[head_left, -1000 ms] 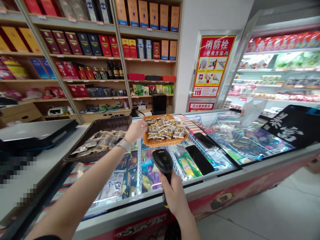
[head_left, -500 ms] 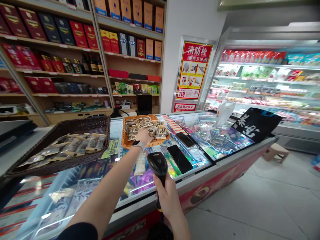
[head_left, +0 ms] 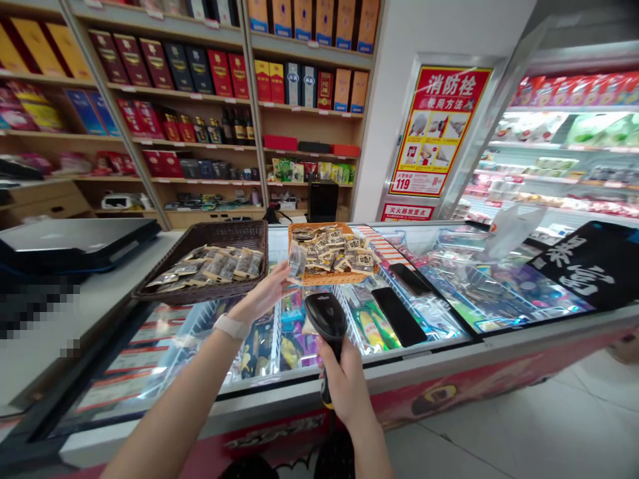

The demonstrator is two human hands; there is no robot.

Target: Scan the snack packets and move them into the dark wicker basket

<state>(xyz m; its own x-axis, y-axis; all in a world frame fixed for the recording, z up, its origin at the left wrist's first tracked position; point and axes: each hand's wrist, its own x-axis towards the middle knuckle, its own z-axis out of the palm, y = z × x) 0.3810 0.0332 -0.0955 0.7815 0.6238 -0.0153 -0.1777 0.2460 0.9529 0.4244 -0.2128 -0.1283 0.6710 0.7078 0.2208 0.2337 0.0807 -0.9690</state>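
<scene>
With one snack packet (head_left: 296,259) lifted out of the orange basket (head_left: 299,279), the scan itself is not yet done.
Left hand (head_left: 267,296) pinches the packet above the freezer lid (head_left: 439,319); right hand (head_left: 344,386) grips the scanner (head_left: 327,319), its head just below the packet.

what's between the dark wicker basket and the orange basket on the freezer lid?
Head view: the left hand holds a small snack packet up in the gap between dark wicker basket and orange basket; behind it, bare glass freezer lid.
</scene>
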